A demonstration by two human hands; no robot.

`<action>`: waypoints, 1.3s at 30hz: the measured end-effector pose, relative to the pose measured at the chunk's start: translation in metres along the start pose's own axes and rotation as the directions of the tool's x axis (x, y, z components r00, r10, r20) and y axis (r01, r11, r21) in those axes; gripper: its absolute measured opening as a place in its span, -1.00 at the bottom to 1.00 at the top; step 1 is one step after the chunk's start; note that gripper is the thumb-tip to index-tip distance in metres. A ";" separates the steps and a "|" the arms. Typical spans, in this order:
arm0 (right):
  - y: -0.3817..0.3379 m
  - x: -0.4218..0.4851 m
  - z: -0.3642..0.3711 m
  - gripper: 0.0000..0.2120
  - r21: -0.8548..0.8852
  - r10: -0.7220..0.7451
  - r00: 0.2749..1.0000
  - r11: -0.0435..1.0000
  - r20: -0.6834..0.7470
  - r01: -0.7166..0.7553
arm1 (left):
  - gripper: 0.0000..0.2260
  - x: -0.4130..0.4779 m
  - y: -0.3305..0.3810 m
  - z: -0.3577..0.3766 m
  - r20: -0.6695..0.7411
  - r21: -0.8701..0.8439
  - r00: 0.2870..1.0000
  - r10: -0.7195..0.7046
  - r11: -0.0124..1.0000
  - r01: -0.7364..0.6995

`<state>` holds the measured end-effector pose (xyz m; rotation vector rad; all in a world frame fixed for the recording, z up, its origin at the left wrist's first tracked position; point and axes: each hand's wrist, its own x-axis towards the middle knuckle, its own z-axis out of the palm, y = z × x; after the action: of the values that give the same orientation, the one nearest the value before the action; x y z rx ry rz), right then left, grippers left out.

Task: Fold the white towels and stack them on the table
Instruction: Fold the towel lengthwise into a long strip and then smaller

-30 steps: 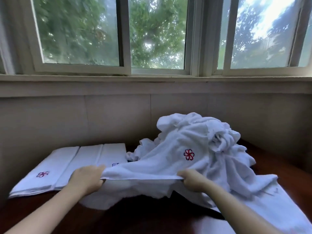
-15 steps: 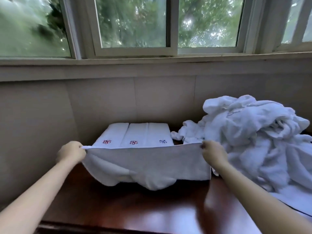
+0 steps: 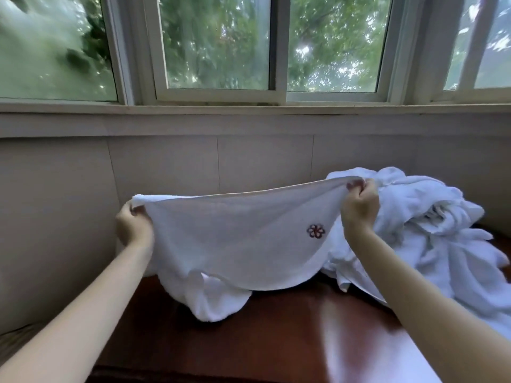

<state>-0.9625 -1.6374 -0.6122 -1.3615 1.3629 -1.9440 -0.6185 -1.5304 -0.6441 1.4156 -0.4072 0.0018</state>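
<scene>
Towel (image 3: 235,244), white, held spread in the air by its top edge over a glossy red-brown worktop (image 3: 276,341). At the left, the left hand (image 3: 132,230) pinches one top corner, fingers curled round the cloth. The towel sags between the two hands, and its lower part bunches down onto the worktop. A small dark red flower emblem (image 3: 315,231) shows toward its right side. The right hand (image 3: 359,208), slightly higher, grips the other top corner in a closed fist. Just right of it, a loose pile of white towels (image 3: 428,230) lies heaped on the worktop against a pale wall (image 3: 166,167). Windows (image 3: 215,42) above show green leaves.
</scene>
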 end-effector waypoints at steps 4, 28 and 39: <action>-0.043 0.001 -0.021 -0.75 0.068 -0.246 0.952 0.963 -0.184 0.262 | -0.63 0.001 0.031 -0.004 -0.058 0.014 0.926 0.373 0.928 -0.373; 0.219 -0.085 0.009 -0.51 -0.704 0.386 0.600 0.507 0.701 0.497 | -0.50 -0.054 -0.205 0.052 0.750 0.660 0.601 -0.274 0.364 -0.657; 0.223 -0.064 0.020 -0.66 -0.688 0.271 0.686 0.566 0.675 0.453 | -0.57 -0.050 -0.189 0.041 0.807 0.589 0.536 -0.246 0.385 -0.710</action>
<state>-0.9598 -1.6973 -0.8372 -2.3262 1.7944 -0.4385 -0.6312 -1.5895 -0.8347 2.4127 -1.6967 -0.2075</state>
